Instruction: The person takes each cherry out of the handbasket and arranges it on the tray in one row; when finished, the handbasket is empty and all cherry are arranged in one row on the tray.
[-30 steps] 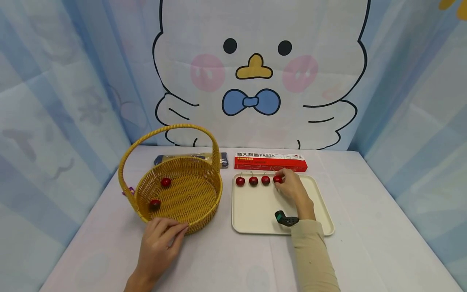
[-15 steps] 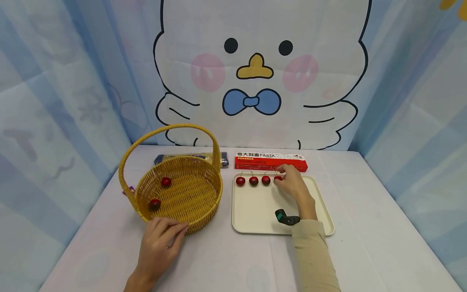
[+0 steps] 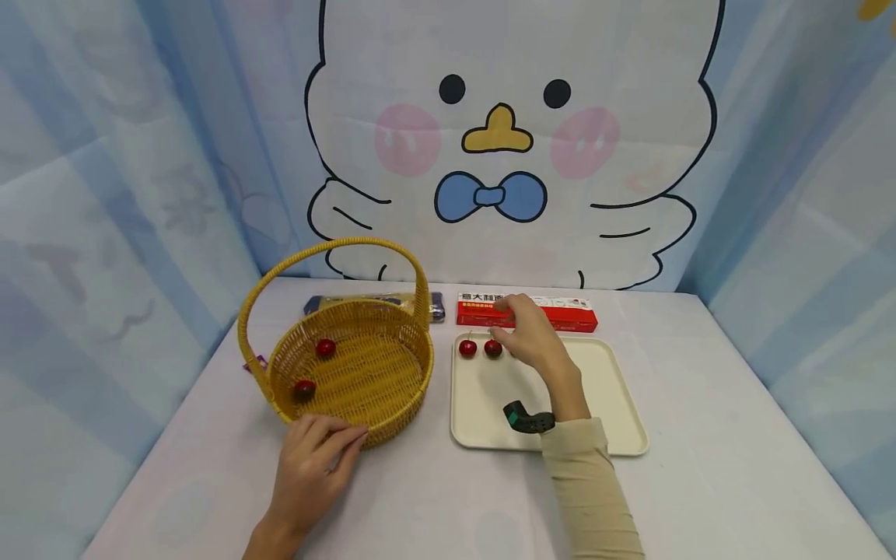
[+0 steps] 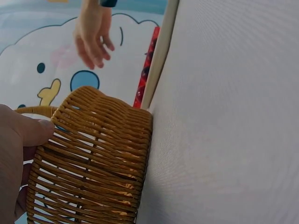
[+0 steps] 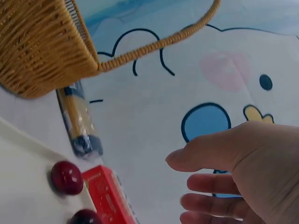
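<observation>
My left hand [image 3: 308,467] grips the near rim of a yellow wicker basket [image 3: 381,373]. The left wrist view has the thumb [image 4: 39,130] over the rim, against the woven wall [image 4: 98,154]. Two dark red cherries, one farther back [image 3: 325,348] and one nearer [image 3: 304,390], lie inside at the left. My right hand [image 3: 535,342] is raised above the cream tray [image 3: 483,416], fingers loosely bent and nothing between them. Below its fingertips, cherries [image 3: 467,348] stand in a row along the tray's far edge; the hand hides part of that row.
Behind the tray lies a red pasta box [image 3: 574,317], partly covered by the right hand. A clear packet with dark blue ends [image 3: 437,307] is behind the basket. The basket's tall handle [image 3: 350,241] arches up. A printed curtain [image 3: 497,257] closes off the back.
The right hand has released the rightmost cherry in the row, then lifted and moved left over the tray. The left hand keeps its hold on the basket. The head view has shifted slightly.
</observation>
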`<move>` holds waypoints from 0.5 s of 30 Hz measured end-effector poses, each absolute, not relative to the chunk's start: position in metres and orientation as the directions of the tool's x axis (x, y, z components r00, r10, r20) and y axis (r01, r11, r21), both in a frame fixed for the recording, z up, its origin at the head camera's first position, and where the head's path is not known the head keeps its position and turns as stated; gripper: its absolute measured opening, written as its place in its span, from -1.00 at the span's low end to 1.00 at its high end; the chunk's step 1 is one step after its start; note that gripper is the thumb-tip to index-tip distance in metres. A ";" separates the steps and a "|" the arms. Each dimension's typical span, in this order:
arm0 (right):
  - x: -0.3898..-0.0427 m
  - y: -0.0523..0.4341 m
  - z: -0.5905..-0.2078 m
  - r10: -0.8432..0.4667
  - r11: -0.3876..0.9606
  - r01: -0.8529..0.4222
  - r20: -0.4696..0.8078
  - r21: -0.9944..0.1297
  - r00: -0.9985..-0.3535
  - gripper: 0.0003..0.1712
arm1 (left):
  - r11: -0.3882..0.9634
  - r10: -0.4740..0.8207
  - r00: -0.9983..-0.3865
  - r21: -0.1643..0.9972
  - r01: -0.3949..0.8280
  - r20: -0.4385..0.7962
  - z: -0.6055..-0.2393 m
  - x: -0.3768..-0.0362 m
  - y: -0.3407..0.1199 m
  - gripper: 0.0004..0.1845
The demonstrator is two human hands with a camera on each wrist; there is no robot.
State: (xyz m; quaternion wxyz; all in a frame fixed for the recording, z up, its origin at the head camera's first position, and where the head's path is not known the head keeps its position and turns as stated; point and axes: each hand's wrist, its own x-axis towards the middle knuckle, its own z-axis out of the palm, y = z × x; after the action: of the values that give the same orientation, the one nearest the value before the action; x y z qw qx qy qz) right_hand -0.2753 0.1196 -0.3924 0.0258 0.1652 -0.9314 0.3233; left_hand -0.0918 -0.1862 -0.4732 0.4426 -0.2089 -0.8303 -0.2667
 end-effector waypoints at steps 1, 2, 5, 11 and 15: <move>-0.275 0.113 -0.389 -0.305 0.732 -0.340 0.162 -0.591 -0.939 -0.49 | 0.771 0.111 -0.522 0.258 0.582 0.846 -0.473 -0.092 -0.186 -0.53; -0.274 0.107 -0.385 -0.322 0.725 -0.358 0.170 -0.589 -0.931 -0.49 | 0.771 0.111 -0.523 0.259 0.582 0.845 -0.473 -0.092 -0.186 -0.53; -0.272 0.089 -0.376 -0.371 0.706 -0.401 0.178 -0.584 -0.912 -0.51 | 0.769 0.111 -0.527 0.263 0.582 0.842 -0.473 -0.092 -0.186 -0.52; -0.268 0.057 -0.367 -0.473 0.645 -0.496 0.205 -0.582 -0.857 -0.55 | 0.769 0.114 -0.513 0.251 0.587 0.851 -0.473 -0.093 -0.186 -0.55; -0.265 0.039 -0.364 -0.522 0.615 -0.551 0.231 -0.564 -0.821 -0.57 | 0.767 0.118 -0.521 0.256 0.588 0.845 -0.473 -0.093 -0.186 -0.57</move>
State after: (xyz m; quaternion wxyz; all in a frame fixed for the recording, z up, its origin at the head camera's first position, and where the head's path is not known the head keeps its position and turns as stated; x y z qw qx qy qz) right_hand -0.2647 0.0393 -0.3644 0.0219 0.2985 -0.8985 0.3212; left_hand -0.0926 -0.1859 -0.4733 0.4407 -0.2124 -0.8303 -0.2669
